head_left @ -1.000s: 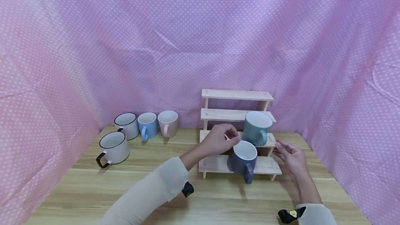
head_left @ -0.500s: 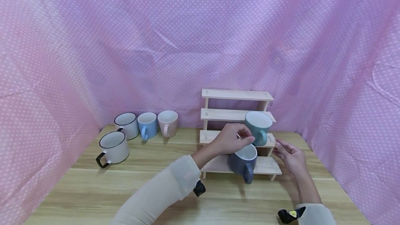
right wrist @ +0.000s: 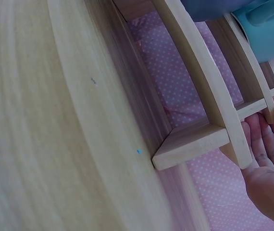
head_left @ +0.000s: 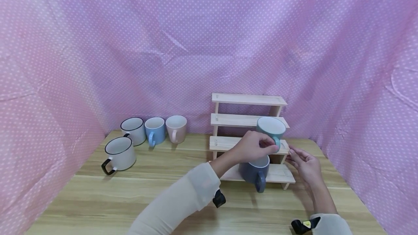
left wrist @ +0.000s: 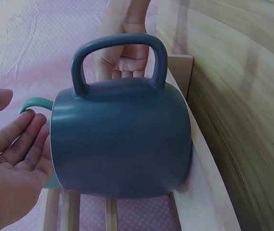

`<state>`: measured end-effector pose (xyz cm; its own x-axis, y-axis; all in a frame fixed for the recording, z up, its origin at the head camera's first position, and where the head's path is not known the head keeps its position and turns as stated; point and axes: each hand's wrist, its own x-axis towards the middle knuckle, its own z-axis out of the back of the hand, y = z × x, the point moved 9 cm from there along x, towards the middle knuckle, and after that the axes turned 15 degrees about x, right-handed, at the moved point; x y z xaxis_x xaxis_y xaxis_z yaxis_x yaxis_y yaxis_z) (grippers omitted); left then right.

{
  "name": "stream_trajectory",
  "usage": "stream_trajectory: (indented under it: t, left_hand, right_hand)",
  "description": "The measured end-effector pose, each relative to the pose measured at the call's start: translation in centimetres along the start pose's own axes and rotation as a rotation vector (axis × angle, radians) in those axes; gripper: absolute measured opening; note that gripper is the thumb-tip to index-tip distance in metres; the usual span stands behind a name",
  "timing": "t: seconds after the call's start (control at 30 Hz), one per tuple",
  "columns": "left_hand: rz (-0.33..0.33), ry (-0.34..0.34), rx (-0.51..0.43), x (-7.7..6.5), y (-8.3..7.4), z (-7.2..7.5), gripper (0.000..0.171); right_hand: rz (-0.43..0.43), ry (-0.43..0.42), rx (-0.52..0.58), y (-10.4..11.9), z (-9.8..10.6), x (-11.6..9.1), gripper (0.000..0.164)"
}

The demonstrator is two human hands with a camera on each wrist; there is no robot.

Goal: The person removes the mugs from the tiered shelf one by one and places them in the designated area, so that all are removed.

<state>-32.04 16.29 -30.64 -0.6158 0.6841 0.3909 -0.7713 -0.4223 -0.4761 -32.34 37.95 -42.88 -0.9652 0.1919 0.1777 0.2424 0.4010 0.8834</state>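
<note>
Pinching the wooden rack (head_left: 248, 99) at its second board's end, my right hand (head_left: 304, 165) seems to steady it. Over the navy mug (head_left: 252, 174) on the lowest board, my left hand (head_left: 253, 148) holds nothing, fingers loose beside the handle (head_left: 277, 142) of the teal mug (head_left: 269, 129), one board up. I judge this an approach; next calls for closing thumb and fingers.

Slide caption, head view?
Left hand at the handle of a round teal mug, right hand holding a tiered pale wooden rack.
</note>
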Motion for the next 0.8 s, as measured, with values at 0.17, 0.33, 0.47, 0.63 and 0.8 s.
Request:
stream_trajectory:
  t: [0.17, 0.33, 0.47, 0.63, 0.8]
  left_hand:
    - [0.047, 0.037, -0.039, 0.2, 0.2, -0.3, 0.030]
    - [0.157, 0.054, -0.171, 0.5, 1.3, -0.9, 0.029]
    - [0.277, 0.089, -0.328, 0.4, 2.1, -1.5, 0.027]
    - [0.336, 0.132, -0.466, 0.1, 2.0, -2.0, 0.024]
    - [0.360, 0.156, -0.534, 0.0, 1.7, -2.6, 0.022]
  right_hand:
    - [-0.004, -0.002, 0.001, 0.0, -0.1, -0.1, 0.028]
    - [0.002, -0.003, 0.016, 0.1, -0.3, -0.1, 0.026]
    - [0.013, -0.003, 0.032, 0.2, -0.3, 0.0, 0.023]
    - [0.015, -0.003, 0.019, 0.3, -0.3, 0.0, 0.020]
    - [0.012, 0.004, 0.002, 0.3, -0.3, 0.0, 0.016]
